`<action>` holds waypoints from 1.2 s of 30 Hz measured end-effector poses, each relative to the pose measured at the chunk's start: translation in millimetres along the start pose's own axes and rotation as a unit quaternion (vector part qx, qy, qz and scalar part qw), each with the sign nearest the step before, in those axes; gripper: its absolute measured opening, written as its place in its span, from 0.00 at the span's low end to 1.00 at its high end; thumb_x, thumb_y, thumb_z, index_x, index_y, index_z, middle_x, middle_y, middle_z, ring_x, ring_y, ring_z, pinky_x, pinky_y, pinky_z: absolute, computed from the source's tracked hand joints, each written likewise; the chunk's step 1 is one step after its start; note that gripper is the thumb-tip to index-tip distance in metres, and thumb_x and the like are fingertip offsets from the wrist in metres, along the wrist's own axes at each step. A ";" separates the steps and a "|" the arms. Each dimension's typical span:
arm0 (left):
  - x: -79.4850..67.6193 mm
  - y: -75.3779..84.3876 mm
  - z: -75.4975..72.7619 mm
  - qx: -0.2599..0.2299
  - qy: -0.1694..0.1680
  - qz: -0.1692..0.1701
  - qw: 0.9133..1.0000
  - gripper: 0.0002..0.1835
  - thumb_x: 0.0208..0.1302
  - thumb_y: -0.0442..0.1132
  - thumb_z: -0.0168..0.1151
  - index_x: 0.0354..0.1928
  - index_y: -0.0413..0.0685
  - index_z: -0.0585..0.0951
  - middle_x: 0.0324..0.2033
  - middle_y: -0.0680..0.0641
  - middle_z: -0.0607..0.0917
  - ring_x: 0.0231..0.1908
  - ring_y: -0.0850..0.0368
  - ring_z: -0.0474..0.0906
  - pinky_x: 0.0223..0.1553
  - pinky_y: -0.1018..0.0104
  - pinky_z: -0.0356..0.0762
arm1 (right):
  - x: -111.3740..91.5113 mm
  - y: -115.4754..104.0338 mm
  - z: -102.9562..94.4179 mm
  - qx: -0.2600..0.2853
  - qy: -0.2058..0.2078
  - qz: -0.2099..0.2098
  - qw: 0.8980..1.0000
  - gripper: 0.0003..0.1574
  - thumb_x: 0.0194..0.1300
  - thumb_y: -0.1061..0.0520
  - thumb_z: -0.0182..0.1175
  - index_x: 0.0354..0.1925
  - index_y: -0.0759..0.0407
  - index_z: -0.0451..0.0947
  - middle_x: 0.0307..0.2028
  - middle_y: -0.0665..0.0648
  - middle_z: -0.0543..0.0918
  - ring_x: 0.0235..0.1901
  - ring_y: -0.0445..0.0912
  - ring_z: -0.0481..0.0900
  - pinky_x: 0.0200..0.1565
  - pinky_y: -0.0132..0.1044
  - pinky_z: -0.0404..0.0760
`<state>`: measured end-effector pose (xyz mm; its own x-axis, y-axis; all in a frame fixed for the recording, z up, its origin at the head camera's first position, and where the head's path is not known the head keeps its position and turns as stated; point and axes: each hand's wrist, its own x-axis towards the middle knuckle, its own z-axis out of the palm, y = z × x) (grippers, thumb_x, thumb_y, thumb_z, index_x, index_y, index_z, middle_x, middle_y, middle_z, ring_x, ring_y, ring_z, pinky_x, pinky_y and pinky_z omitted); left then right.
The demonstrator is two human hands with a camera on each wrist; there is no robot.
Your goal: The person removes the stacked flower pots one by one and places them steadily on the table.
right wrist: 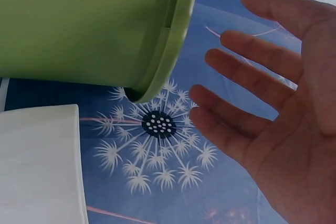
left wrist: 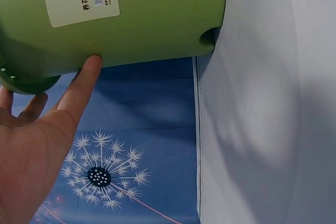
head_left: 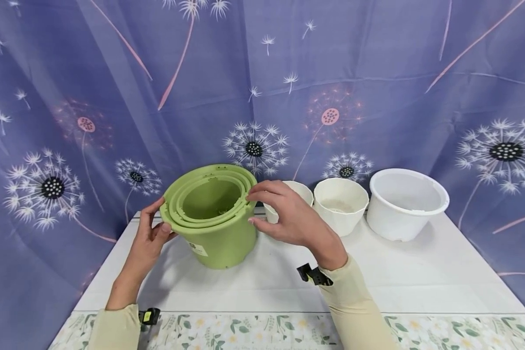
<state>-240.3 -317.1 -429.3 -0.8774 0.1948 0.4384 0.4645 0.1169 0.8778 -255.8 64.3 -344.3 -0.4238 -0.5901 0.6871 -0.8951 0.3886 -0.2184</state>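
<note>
Green pots (head_left: 229, 240) sit nested, left hand (head_left: 147, 244) gripping them, right hand (head_left: 294, 216) spread; 3 white pots (head_left: 341, 219) (surface's (head_left: 424, 277) back edge) stand unnested.

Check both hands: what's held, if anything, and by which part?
The left hand holds the outermost green pot by its rim's left side, thumb on the wall below. The right hand holds nothing.

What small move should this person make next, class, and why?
Probably bring the right hand in to grip the rim of the nested green pots: the left hand touches the opposite side, while the right wrist view shows backdrop between the right fingers and the rim.
</note>
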 end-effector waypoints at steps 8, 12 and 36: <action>0.4 -0.7 0.9 0.003 -0.006 0.006 1.000 0.34 0.86 0.32 0.46 0.85 0.51 0.48 0.82 0.42 0.45 0.62 0.67 0.79 0.59 0.73 0.81 | 6.7 -0.5 9.7 0.015 -0.006 0.004 1.000 0.22 0.67 0.55 0.73 0.56 0.63 0.86 0.57 0.58 0.84 0.63 0.52 0.78 0.67 0.43 0.76; 1.9 -0.6 0.7 0.005 -0.001 0.005 1.000 0.34 0.86 0.32 0.47 0.85 0.52 0.49 0.82 0.44 0.46 0.62 0.67 0.80 0.59 0.72 0.81 | 11.7 -3.1 15.7 0.016 -0.017 -0.003 1.000 0.22 0.68 0.55 0.73 0.57 0.63 0.86 0.58 0.59 0.84 0.62 0.52 0.78 0.67 0.43 0.76; 1.2 -4.3 -0.7 0.011 0.002 0.000 1.000 0.34 0.86 0.33 0.48 0.85 0.54 0.49 0.82 0.45 0.48 0.62 0.65 0.80 0.59 0.69 0.82 | 23.9 -6.2 46.3 -0.037 -0.069 0.034 0.996 0.14 0.81 0.50 0.60 0.54 0.50 0.89 0.54 0.49 0.87 0.61 0.50 0.78 0.67 0.60 0.67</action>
<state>-243.4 -318.1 -432.4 -0.8780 0.1907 0.4391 0.4668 0.1377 0.8736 -266.8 15.1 -358.6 -0.5019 -0.6505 0.5700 -0.8537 0.4783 -0.2059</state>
